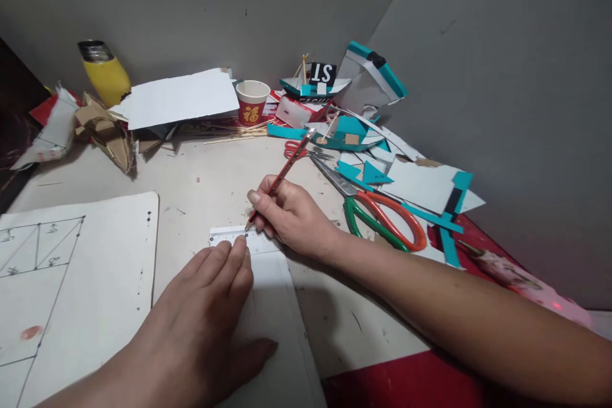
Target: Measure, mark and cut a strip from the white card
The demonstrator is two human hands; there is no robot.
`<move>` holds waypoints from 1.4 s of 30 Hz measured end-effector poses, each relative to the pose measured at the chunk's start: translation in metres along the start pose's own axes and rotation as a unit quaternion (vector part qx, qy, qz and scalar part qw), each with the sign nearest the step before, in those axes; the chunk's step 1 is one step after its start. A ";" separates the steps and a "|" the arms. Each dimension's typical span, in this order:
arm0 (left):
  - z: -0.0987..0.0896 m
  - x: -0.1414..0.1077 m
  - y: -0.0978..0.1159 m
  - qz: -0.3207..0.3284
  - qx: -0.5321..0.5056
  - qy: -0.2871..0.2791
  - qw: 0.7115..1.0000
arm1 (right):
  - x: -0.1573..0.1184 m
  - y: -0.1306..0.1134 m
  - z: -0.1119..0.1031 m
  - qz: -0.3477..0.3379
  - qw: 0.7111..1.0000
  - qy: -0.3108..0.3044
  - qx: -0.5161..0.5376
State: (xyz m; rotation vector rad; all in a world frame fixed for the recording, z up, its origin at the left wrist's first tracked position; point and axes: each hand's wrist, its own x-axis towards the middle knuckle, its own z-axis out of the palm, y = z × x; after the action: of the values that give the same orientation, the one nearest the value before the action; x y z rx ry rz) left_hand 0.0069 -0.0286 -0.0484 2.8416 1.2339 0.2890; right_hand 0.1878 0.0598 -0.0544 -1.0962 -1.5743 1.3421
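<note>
A dark red pencil (289, 169) is pinched in my right hand (294, 213), its tip down at the upper edge of a clear ruler (261, 242). The ruler lies across the far end of a white sheet (272, 299). My left hand (205, 306) rests on the sheet with its fingertips on the ruler, the fingers stretched out and the thumb spread to the right. Part of the ruler is hidden under those fingers. Left of my left hand lies a paper (115, 255) with a drawn pattern of lines and triangles.
Scissors with orange and green handles (382, 220) lie beyond my right forearm. A red paper cup (252, 105), a yellow bottle (105, 76), thin sticks (234, 132) and teal card boats (349, 134) stand or lie along the back. A pink glue gun (521, 284) is at the right.
</note>
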 end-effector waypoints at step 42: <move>0.004 0.001 0.001 0.007 0.013 0.016 1.000 | -0.004 0.000 0.002 -0.103 0.977 0.001 -0.185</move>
State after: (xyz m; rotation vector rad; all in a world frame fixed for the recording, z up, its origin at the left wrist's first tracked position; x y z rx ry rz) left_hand 0.0088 -0.0287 -0.0520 2.8800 1.2318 0.3214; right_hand 0.1869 0.0556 -0.0544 -1.1116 -1.9287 0.9321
